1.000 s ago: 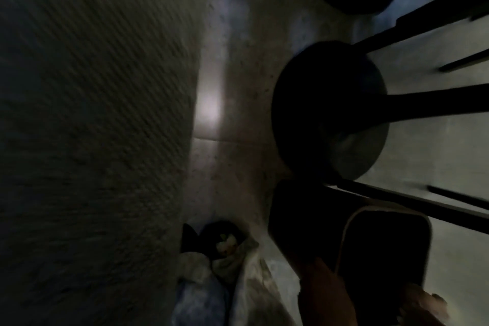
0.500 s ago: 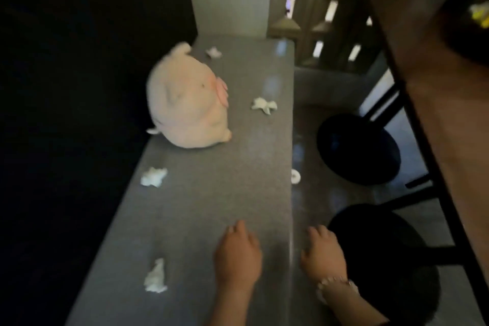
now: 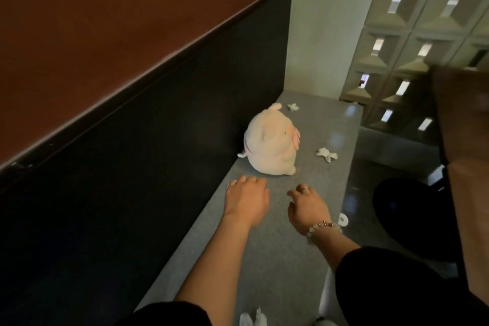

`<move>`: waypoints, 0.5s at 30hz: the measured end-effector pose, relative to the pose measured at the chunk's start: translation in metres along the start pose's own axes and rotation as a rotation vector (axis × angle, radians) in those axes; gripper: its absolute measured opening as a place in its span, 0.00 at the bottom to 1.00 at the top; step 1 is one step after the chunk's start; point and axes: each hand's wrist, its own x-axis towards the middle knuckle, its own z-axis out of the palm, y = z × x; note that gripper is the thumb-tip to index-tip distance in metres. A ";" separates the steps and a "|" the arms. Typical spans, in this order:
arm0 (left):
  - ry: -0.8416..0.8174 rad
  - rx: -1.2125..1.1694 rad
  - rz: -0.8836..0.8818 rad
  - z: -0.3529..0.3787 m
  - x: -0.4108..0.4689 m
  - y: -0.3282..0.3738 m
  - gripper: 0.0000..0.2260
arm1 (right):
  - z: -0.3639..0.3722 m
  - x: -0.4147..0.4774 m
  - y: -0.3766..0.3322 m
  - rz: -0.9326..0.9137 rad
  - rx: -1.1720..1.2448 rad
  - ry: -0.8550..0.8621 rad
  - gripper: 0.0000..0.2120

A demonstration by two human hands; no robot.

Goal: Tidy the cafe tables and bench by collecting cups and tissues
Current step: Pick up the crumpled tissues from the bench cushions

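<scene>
Plainly, both hands hover palm down over the grey desk (image 3: pixel 328 127), just short of a pale plush toy (image 3: pixel 268 145) that sits against the dark backrest (image 3: pixel 185 140); the left hand (image 3: pixel 246 201) has its fingers curled downward, and a pale speck by its thumb may be a tissue, so whether it grips anything cannot be told; the right hand (image 3: pixel 308 206), a beaded bracelet (image 3: pixel 321 227) on its wrist, is loosely curled and holds nothing; the far tissue (image 3: pixel 293 106) lies beyond the toy; the middle tissue (image 3: pixel 326 155) lies to the toy's right; the near tissue (image 3: pixel 250 319) shows between the forearms.
</scene>
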 end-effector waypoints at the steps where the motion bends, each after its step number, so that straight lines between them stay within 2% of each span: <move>1: -0.012 0.004 -0.033 -0.006 0.001 -0.002 0.17 | -0.007 0.005 -0.003 -0.024 -0.001 0.023 0.19; 5: -0.094 -0.024 -0.123 -0.014 0.014 -0.004 0.18 | -0.033 0.030 -0.014 -0.146 -0.046 0.053 0.18; 8: -0.162 -0.071 -0.105 -0.011 0.034 0.002 0.18 | -0.053 0.060 -0.005 -0.226 -0.116 0.023 0.18; 15: -0.203 -0.163 -0.174 0.010 0.133 0.035 0.17 | -0.067 0.156 0.055 -0.198 -0.123 -0.054 0.18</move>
